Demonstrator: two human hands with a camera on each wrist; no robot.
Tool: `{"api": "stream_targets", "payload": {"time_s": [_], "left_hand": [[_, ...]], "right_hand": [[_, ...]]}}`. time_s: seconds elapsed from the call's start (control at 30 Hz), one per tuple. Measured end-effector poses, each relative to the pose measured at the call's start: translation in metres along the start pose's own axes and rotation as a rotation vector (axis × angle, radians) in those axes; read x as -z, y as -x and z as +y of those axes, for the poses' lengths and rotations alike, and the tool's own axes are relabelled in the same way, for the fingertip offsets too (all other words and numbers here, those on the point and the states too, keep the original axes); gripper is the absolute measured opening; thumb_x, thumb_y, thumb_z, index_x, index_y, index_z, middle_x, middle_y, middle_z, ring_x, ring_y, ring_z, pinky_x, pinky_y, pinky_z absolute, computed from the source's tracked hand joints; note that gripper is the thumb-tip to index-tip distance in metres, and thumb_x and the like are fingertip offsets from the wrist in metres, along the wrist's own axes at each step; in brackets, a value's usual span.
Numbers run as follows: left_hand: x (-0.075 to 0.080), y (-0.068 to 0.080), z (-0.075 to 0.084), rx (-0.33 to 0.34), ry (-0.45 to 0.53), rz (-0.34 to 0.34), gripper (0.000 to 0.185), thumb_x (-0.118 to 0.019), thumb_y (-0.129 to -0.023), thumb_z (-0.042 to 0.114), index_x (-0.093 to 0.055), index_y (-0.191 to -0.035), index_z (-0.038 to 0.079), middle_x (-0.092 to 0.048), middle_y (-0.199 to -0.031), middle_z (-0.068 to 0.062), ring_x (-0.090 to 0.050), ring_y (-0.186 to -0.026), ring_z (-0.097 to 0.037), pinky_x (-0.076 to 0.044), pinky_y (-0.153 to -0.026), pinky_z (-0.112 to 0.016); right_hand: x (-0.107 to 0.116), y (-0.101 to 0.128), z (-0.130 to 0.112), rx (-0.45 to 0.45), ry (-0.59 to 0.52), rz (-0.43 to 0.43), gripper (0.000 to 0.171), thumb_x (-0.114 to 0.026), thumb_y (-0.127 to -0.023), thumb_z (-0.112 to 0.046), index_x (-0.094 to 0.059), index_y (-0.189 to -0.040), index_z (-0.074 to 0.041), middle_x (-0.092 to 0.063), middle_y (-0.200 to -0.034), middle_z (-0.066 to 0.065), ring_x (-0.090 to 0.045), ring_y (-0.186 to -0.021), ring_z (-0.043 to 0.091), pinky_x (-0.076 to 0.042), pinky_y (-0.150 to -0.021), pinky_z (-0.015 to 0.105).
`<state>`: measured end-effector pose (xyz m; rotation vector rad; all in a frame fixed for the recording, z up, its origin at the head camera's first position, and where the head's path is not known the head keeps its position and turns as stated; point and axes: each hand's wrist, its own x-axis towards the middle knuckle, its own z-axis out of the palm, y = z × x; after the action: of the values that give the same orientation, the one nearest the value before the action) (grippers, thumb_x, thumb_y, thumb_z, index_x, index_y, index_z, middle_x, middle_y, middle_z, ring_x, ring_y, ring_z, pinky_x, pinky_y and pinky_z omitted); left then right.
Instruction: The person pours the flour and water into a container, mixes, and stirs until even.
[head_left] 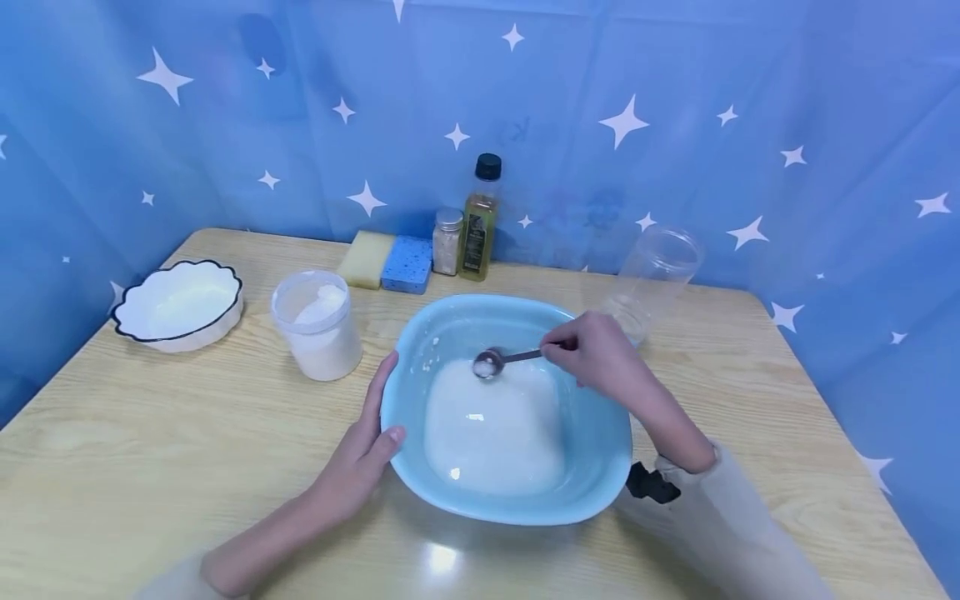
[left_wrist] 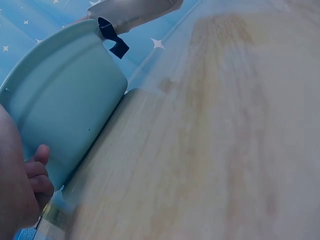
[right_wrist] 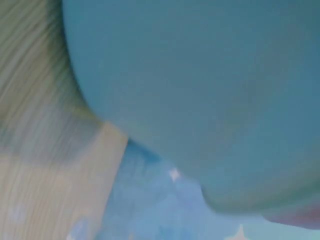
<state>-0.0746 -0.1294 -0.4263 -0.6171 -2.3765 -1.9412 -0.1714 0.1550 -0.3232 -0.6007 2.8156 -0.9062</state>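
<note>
A light blue basin [head_left: 600, 467] with milky white liquid in it stands on the table. At its left side my left hand [head_left: 360, 458] grips the rim, thumb over the edge and fingers along the outer wall. The left wrist view shows the curled fingers [left_wrist: 40, 172] against the basin's outside. Between thumb and fingertips, my right hand [head_left: 600, 354] pinches the handle of a small dark metal measuring spoon [head_left: 489, 363]. The spoon's bowl is over the liquid near the far side, with some white stuff in it. In the right wrist view the basin wall [right_wrist: 190, 90] hides most of that hand.
Left of the basin stands a clear jar [head_left: 322, 333] of white powder, with a scalloped white dish [head_left: 180, 304] beyond it. Along the back are a yellow sponge [head_left: 366, 260], a blue sponge [head_left: 407, 264], a small shaker [head_left: 447, 242] and an oil bottle [head_left: 478, 229]. A clear empty container [head_left: 660, 258] is at back right.
</note>
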Motion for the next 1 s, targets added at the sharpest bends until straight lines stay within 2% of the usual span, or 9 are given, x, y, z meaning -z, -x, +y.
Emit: {"api": "stream_targets", "payload": {"time_s": [0.17, 0.27, 0.33, 0.5, 0.6, 0.7, 0.83, 1.0], "left_hand": [[0.001, 0.0, 0.0, -0.018, 0.006, -0.005, 0.069, -0.04, -0.097, 0.009, -0.002, -0.15, 0.033, -0.012, -0.154, -0.003, -0.047, -0.119, -0.035, -0.05, -0.083, -0.031], [0.002, 0.0, -0.001, -0.023, 0.006, -0.008, 0.07, -0.04, -0.097, 0.009, -0.002, -0.15, 0.033, -0.013, -0.154, -0.004, -0.048, -0.118, -0.034, -0.049, -0.085, -0.032], [0.002, -0.001, -0.001, -0.018, 0.004, -0.009, 0.07, -0.04, -0.097, 0.009, -0.001, -0.149, 0.033, -0.014, -0.154, -0.004, -0.048, -0.118, -0.033, -0.049, -0.085, -0.032], [0.002, -0.001, -0.001, -0.01, 0.019, -0.015, 0.07, -0.04, -0.097, 0.009, -0.001, -0.149, 0.034, -0.013, -0.154, -0.003, -0.047, -0.12, -0.033, -0.049, -0.085, -0.031], [0.002, 0.0, -0.001, -0.018, 0.02, -0.016, 0.07, -0.04, -0.097, 0.009, -0.001, -0.149, 0.034, -0.015, -0.153, -0.004, -0.048, -0.118, -0.033, -0.05, -0.084, -0.032], [0.002, -0.001, 0.0, -0.025, 0.002, -0.013, 0.07, -0.041, -0.097, 0.01, -0.001, -0.149, 0.033, -0.017, -0.153, -0.005, -0.049, -0.117, -0.032, -0.049, -0.086, -0.034], [0.002, -0.001, 0.0, -0.023, -0.004, -0.01, 0.07, -0.041, -0.096, 0.01, -0.002, -0.15, 0.033, -0.016, -0.153, -0.004, -0.048, -0.118, -0.031, -0.049, -0.086, -0.034], [0.001, -0.001, -0.001, -0.025, 0.007, -0.009, 0.069, -0.041, -0.096, 0.011, -0.003, -0.15, 0.032, -0.017, -0.153, -0.005, -0.049, -0.117, -0.031, -0.05, -0.085, -0.034]], "right_hand": [[0.02, 0.013, 0.007, -0.061, 0.062, -0.012, 0.017, -0.058, -0.087, -0.008, -0.074, -0.09, -0.001, -0.063, -0.065, 0.006, -0.049, -0.047, 0.016, -0.043, -0.044, 0.028], [0.032, 0.02, 0.008, -0.067, 0.094, -0.052, 0.018, -0.057, -0.086, -0.007, -0.073, -0.088, -0.001, -0.063, -0.066, 0.004, -0.049, -0.046, 0.015, -0.042, -0.042, 0.028], [0.039, 0.023, 0.009, -0.067, 0.103, -0.089, 0.018, -0.057, -0.085, -0.007, -0.074, -0.088, -0.002, -0.061, -0.061, 0.002, -0.047, -0.043, 0.015, -0.04, -0.039, 0.027], [0.049, 0.03, 0.014, 0.01, 0.052, -0.22, 0.015, -0.06, -0.087, -0.008, -0.074, -0.09, -0.007, -0.054, -0.054, -0.002, -0.044, -0.039, 0.014, -0.036, -0.037, 0.025], [0.047, 0.031, 0.018, 0.088, -0.025, -0.308, 0.012, -0.062, -0.088, -0.009, -0.074, -0.091, -0.009, -0.054, -0.056, -0.003, -0.045, -0.039, 0.016, -0.038, -0.037, 0.025], [0.039, 0.028, 0.02, 0.139, -0.086, -0.349, 0.012, -0.062, -0.089, -0.011, -0.073, -0.09, -0.01, -0.056, -0.058, -0.001, -0.045, -0.038, 0.018, -0.041, -0.038, 0.025], [0.021, 0.02, 0.013, 0.158, -0.106, -0.312, 0.014, -0.061, -0.09, -0.014, -0.073, -0.094, -0.008, -0.055, -0.056, 0.002, -0.044, -0.037, 0.016, -0.041, -0.038, 0.026], [0.01, 0.008, 0.006, 0.102, -0.018, -0.133, 0.015, -0.06, -0.09, -0.012, -0.072, -0.096, -0.005, -0.053, -0.056, 0.002, -0.045, -0.038, 0.014, -0.041, -0.039, 0.027]]}}
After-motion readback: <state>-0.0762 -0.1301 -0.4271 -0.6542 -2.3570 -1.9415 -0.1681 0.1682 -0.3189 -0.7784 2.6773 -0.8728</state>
